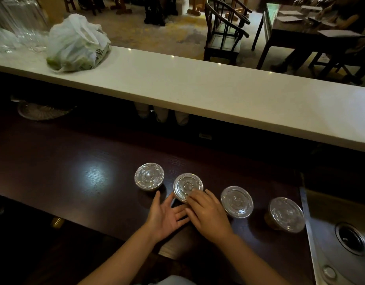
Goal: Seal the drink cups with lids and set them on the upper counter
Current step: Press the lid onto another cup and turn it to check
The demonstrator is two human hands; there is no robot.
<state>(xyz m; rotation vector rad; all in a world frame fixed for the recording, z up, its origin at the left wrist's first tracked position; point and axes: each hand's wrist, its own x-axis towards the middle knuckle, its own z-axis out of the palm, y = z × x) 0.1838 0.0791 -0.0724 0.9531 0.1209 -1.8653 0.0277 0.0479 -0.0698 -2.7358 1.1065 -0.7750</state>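
Several drink cups with clear plastic lids stand in a row on the dark lower counter (74, 161). The leftmost lidded cup (149, 176) stands alone. On the second cup (186, 186) the lid sits tilted, and my right hand (208, 212) presses its fingers on the lid's near edge. My left hand (167, 217) is beside that cup, palm up and fingers spread, holding nothing. Two more lidded cups (236, 201) (286, 213) stand to the right. The white upper counter (198, 87) runs across the view above them.
A white plastic bag (74, 46) of green things lies on the upper counter's left end, beside clear glassware (23, 27). A steel sink (346, 239) is at the right. Paper cups (161, 114) stand under the upper counter. A glass dish (40, 112) sits far left. Chairs and tables stand beyond.
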